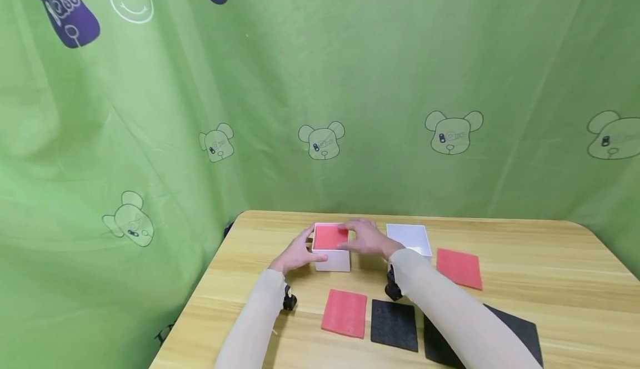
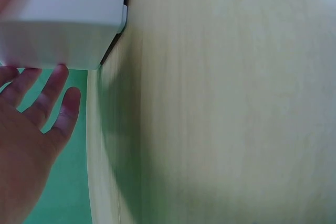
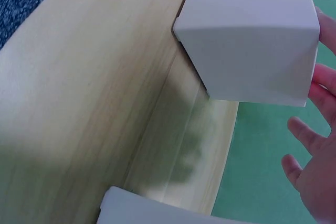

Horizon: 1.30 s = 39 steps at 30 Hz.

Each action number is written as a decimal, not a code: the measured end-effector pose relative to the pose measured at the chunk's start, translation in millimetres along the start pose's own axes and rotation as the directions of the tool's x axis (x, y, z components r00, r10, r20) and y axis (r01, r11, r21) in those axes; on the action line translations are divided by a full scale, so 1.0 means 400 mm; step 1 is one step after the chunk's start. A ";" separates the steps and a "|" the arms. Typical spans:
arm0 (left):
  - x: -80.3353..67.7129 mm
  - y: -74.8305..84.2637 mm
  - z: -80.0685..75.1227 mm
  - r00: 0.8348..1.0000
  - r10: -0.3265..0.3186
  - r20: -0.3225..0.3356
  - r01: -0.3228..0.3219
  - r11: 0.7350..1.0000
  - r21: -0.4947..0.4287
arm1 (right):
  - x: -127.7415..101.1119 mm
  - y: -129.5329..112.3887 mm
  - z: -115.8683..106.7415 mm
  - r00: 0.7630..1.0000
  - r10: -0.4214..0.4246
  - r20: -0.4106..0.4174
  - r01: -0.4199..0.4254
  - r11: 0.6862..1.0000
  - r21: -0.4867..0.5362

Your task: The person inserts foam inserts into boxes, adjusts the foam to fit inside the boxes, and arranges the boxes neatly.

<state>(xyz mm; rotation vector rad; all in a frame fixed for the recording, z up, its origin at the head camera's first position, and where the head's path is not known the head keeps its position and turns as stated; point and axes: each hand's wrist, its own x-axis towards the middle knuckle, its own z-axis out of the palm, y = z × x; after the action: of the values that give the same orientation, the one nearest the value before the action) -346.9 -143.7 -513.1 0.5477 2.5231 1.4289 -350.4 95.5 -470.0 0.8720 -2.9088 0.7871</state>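
A white open box (image 1: pixel 332 260) stands near the table's far edge, with a red foam sheet (image 1: pixel 330 237) lying level inside its top. My left hand (image 1: pixel 298 253) holds the box from the left, thumb across the front wall and fingers along the side. In the left wrist view, the fingers of that left hand (image 2: pixel 39 114) spread at the box's wall. From the right, my right hand (image 1: pixel 367 237) reaches over the rim, fingertips on the red foam. The right wrist view shows the fingers of this right hand (image 3: pixel 320 129) extended beside the box's upper edge.
A second white box (image 1: pixel 409 237) sits to the right, partly behind the right sleeve. Red foam sheets (image 1: pixel 345 313) (image 1: pixel 459 268) and a black foam sheet (image 1: pixel 394 324) lie on the wooden table (image 1: pixel 565 280). A larger black sheet (image 1: pixel 520 327) is partly covered by the right forearm. Green curtain hangs behind.
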 end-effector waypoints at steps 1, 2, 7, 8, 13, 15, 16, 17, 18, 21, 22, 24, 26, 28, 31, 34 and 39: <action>0.000 -0.002 0.001 1.000 0.000 0.001 0.000 1.000 0.000 | -0.001 0.000 0.000 1.000 0.007 0.000 -0.007 1.000 0.002; 0.001 -0.003 0.001 1.000 0.001 0.002 -0.001 1.000 -0.001 | -0.002 0.000 -0.001 1.000 0.016 0.000 -0.016 1.000 0.006; 0.003 -0.007 0.002 1.000 0.006 -0.001 -0.006 1.000 -0.009 | -0.007 -0.003 -0.010 0.999 0.048 -0.006 -0.048 0.999 0.020; 0.004 -0.007 0.002 1.000 0.006 -0.001 -0.006 1.000 -0.007 | -0.008 -0.005 -0.012 0.999 0.052 -0.005 -0.052 0.998 0.024; 0.003 -0.005 0.001 1.000 0.016 -0.001 -0.016 1.000 0.001 | -0.005 -0.013 -0.015 0.997 0.072 0.000 -0.072 0.997 0.036; 0.001 -0.003 0.001 1.000 0.024 0.001 -0.024 1.000 -0.002 | -0.003 -0.015 -0.015 0.997 0.078 -0.002 -0.078 0.996 0.032; 0.000 -0.002 0.002 1.000 0.023 0.001 -0.023 1.000 -0.005 | -0.002 -0.016 -0.015 0.996 0.084 -0.001 -0.084 0.996 0.030; -0.001 0.000 0.002 1.000 0.026 0.001 -0.026 1.000 -0.010 | -0.001 -0.016 -0.015 0.996 0.088 -0.001 -0.088 0.996 0.030; -0.001 0.000 0.002 1.000 0.021 0.002 -0.020 1.000 -0.009 | -0.001 -0.016 -0.014 0.996 0.091 0.000 -0.091 0.995 0.033; -0.002 0.001 0.003 1.000 0.010 0.001 -0.010 1.000 -0.016 | -0.001 -0.017 -0.014 0.995 0.098 0.004 -0.098 0.994 0.037; -0.002 0.001 0.003 1.000 0.007 -0.001 -0.007 1.000 -0.019 | -0.002 -0.017 -0.013 0.995 0.099 0.004 -0.099 0.994 0.039; -0.001 0.002 0.002 1.000 0.005 -0.001 -0.005 1.000 -0.027 | -0.003 -0.017 -0.013 0.996 0.093 0.001 -0.093 0.995 0.043; -0.007 0.013 0.003 1.000 0.002 0.004 -0.002 0.999 -0.039 | -0.007 -0.016 -0.013 0.996 0.086 0.001 -0.086 0.995 0.042; -0.009 0.014 0.006 1.000 0.007 0.006 -0.007 0.999 -0.043 | -0.010 -0.015 -0.014 0.997 0.083 0.005 -0.083 0.996 0.040; -0.009 0.016 0.008 1.000 0.013 0.009 -0.012 0.998 -0.054 | -0.010 -0.015 -0.016 0.998 0.069 0.013 -0.069 0.997 0.026; -0.004 0.006 0.009 1.000 0.013 0.008 -0.013 0.998 -0.056 | -0.014 -0.017 -0.020 0.998 0.061 0.014 -0.061 0.998 0.022; -0.004 0.004 0.000 1.000 0.011 0.005 -0.010 0.998 -0.059 | -0.044 -0.024 -0.060 0.999 0.047 0.002 -0.047 0.996 0.078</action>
<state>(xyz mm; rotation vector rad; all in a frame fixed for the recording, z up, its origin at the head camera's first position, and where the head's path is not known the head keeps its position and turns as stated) -345.1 -143.4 -511.7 0.5546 2.4692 1.4977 -333.8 108.9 -447.3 0.8114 -2.9268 0.9095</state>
